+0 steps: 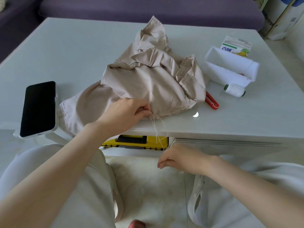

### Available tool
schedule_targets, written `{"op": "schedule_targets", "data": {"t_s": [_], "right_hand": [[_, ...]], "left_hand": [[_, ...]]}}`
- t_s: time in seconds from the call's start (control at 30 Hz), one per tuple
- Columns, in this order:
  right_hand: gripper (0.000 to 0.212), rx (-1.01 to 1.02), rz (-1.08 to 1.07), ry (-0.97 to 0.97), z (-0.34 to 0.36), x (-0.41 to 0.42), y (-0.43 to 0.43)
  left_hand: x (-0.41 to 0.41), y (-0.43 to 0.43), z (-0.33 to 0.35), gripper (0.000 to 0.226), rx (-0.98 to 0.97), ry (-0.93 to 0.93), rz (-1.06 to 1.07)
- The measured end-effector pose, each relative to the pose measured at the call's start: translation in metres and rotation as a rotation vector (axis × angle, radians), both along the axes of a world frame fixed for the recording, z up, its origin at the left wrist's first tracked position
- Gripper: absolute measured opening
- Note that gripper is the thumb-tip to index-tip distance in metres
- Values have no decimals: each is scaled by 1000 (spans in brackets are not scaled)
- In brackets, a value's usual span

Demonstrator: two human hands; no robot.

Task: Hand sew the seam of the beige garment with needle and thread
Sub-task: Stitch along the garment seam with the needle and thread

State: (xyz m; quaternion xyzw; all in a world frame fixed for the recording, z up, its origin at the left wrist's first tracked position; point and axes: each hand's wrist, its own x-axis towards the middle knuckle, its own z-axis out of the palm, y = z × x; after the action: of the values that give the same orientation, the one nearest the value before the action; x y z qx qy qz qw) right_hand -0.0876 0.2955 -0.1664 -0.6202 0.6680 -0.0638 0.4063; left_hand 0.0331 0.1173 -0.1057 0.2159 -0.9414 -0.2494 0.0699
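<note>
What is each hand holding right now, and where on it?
The left hand pinches the crumpled beige fabric garment at its near seam edge; the right hand pinches the thin pale thread at its lower end.

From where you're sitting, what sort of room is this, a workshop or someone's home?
Probably a living room at home: a low glossy white table stands before a purple upholstered sofa, and a black-screened smartphone and a pineapple-printed drink carton sit near the crumpled beige garment.
</note>
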Motion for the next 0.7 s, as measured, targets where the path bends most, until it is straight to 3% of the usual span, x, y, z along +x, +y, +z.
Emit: {"op": "schedule_targets", "data": {"t_s": [0.17, 0.27, 0.4, 0.53, 0.63, 0.7], "right_hand": [[22, 329, -15, 124, -8, -13, 14], [22, 411, -50, 79, -5, -23, 22], [21, 217, -235, -277, 17, -35, 22], [23, -50, -522, -700, 42, -37, 21], [24, -286, -739, -868, 47, -40, 22], [26, -393, -852, -950, 47, -44, 23]], "left_hand": [[0, 1, -2, 10, -50, 7, -3], [-2, 5, -6, 9, -99, 44, -32], [-7, 18, -10, 19, -88, 158, -164], [-10, 41, -10, 41, -94, 133, -323], [-14, 60, -22, 45, -227, 55, -425], [-18, 65, -27, 47, -181, 16, -456]]}}
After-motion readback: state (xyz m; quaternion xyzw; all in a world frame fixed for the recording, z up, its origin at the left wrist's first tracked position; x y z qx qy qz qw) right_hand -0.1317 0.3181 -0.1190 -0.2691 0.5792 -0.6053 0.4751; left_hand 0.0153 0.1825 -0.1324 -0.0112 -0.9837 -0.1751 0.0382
